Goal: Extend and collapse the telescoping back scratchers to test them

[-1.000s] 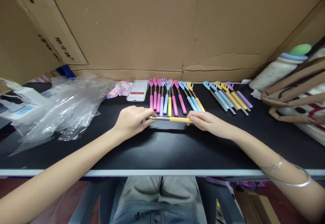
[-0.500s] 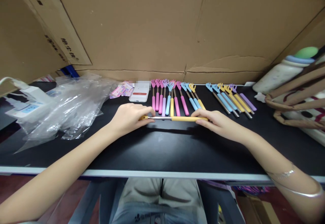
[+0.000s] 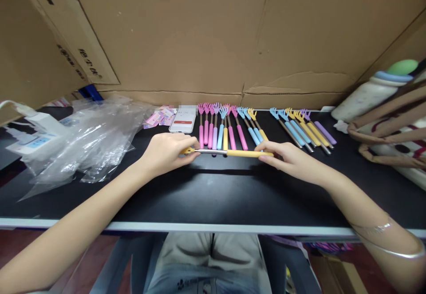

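Observation:
A yellow back scratcher (image 3: 244, 153) with a metal shaft is held level above the black table, between my two hands. My left hand (image 3: 169, 152) pinches it near its yellow claw end, which the fingers partly cover. At the other end, my right hand (image 3: 282, 157) grips the yellow handle between thumb and fingers. Just behind it lies a row of pink, purple, blue and yellow back scratchers (image 3: 230, 129), claws pointing away from me. Farther right is a second group of blue, yellow and purple back scratchers (image 3: 302, 129), some with bare metal ends showing.
Clear plastic bags (image 3: 89, 138) are heaped at the left beside a white power strip (image 3: 33, 141). A phone (image 3: 183, 123) and small printed cards (image 3: 160, 117) lie at the back. A bottle (image 3: 369, 96) and a bag (image 3: 392, 129) stand right. Cardboard (image 3: 186, 32) walls the rear.
Both hands and the yellow back scratcher have shifted very slightly; the scratcher sits a little higher at its left end. The metal shaft shows about the same length. Everything else stays put.

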### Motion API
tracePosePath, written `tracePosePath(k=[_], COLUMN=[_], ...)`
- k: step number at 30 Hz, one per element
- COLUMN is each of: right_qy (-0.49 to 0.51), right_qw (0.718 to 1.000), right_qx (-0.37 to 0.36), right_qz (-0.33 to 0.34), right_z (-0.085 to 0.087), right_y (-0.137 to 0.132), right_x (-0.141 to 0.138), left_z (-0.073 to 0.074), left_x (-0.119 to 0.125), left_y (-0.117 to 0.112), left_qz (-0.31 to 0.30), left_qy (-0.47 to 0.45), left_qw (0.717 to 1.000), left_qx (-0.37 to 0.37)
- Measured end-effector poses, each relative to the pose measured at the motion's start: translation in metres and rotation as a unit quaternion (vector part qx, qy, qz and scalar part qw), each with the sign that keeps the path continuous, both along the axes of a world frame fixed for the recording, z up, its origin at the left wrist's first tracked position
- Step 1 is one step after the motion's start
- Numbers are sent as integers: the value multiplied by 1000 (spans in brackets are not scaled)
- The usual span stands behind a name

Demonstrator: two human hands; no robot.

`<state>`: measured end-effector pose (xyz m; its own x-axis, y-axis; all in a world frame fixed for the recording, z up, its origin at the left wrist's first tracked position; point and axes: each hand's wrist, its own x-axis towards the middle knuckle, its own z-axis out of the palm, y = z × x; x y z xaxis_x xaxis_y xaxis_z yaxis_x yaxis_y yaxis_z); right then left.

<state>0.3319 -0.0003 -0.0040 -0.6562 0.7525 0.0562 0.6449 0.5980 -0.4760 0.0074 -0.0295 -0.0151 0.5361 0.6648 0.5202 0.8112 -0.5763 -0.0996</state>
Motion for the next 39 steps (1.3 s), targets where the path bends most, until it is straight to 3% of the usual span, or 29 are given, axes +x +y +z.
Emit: tracePosePath(k=[8, 21, 30, 39], right_qy=[63, 123, 163, 202], right_qw=[998, 986, 960, 936], right_qx=[-24, -107, -228, -285], right_qz=[1, -20, 8, 28], right_z=[-5, -12, -13, -17], right_y=[-2, -2, -3, -3], right_x=[-6, -10, -13, -15], left_z=[-3, -10, -11, -10], left_x=[-5, -3, 2, 5], left_y=[2, 3, 0, -4], left_qz=[-44, -54, -68, -66], left_qy=[22, 23, 34, 40], left_qw=[997, 994, 988, 986], left_qx=[57, 97, 136, 145])
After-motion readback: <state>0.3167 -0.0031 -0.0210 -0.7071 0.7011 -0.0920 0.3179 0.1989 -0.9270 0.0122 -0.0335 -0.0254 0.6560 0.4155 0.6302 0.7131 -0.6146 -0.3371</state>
